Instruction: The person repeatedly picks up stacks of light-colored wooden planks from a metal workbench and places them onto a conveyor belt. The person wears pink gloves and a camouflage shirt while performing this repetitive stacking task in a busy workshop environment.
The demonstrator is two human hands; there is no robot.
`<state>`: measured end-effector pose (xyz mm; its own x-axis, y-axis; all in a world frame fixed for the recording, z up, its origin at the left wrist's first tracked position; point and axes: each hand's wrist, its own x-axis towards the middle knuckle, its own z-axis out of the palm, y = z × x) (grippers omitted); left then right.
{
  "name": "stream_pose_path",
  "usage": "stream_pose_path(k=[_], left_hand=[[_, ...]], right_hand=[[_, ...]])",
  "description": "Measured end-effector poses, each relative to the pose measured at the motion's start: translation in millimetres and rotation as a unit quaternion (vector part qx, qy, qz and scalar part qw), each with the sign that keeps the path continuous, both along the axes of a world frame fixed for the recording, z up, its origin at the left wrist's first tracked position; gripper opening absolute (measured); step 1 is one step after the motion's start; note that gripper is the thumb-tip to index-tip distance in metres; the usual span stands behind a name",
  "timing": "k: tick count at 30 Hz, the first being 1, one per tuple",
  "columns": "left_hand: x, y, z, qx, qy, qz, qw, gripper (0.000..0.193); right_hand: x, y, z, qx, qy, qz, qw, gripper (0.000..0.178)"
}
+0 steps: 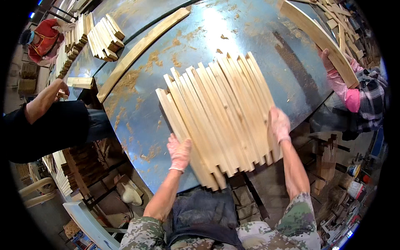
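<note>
A wide row of pale wooden strips (221, 118) lies side by side on the metal table, with uneven ends overhanging the near edge. My left hand (179, 152), in a light pinkish glove, grips the row's left side near its close end. On the opposite side my right hand (279, 124), gloved alike and slightly blurred, is wrapped against the outermost strip. The row is held between both hands. Fingertips on the far side of the strips are partly hidden.
Sawdust lies scattered over the blue-grey table (137, 96). A long board (141, 54) rests along its left side. At right, a pink-gloved person holds a long board (321, 39). Another person's arm (46, 100) reaches in at left, near stacked strips (104, 37).
</note>
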<state>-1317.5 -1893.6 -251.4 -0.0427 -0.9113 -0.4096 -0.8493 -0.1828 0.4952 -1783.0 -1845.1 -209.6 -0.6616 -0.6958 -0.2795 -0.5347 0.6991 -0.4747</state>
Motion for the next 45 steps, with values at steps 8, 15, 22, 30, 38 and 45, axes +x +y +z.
stream_pose_path(k=[8, 15, 22, 30, 38, 45], left_hand=[[106, -66, 11, -0.031, -0.163, -0.189, 0.968, 0.077], [92, -79, -18, 0.133, -0.082, -0.029, 0.987, 0.083], [105, -60, 12, 0.274, 0.460, 0.216, 0.816, 0.104], [101, -40, -6, 0.313, 0.519, 0.246, 0.756, 0.101], [119, 23, 79, 0.250, 0.529, 0.267, 0.766, 0.087], [174, 74, 170, 0.147, 0.614, 0.229, 0.741, 0.088]], right_hand=[[34, 80, -48, -0.174, -0.320, 0.020, 0.931, 0.051], [89, 32, -44, -0.296, -0.485, -0.105, 0.816, 0.076], [84, 34, -37, -0.204, -0.633, -0.180, 0.725, 0.071], [49, 51, -56, -0.140, -0.660, -0.109, 0.730, 0.075], [75, 71, 21, -0.167, -0.683, -0.049, 0.710, 0.049], [86, 78, 40, -0.228, -0.693, 0.069, 0.680, 0.058]])
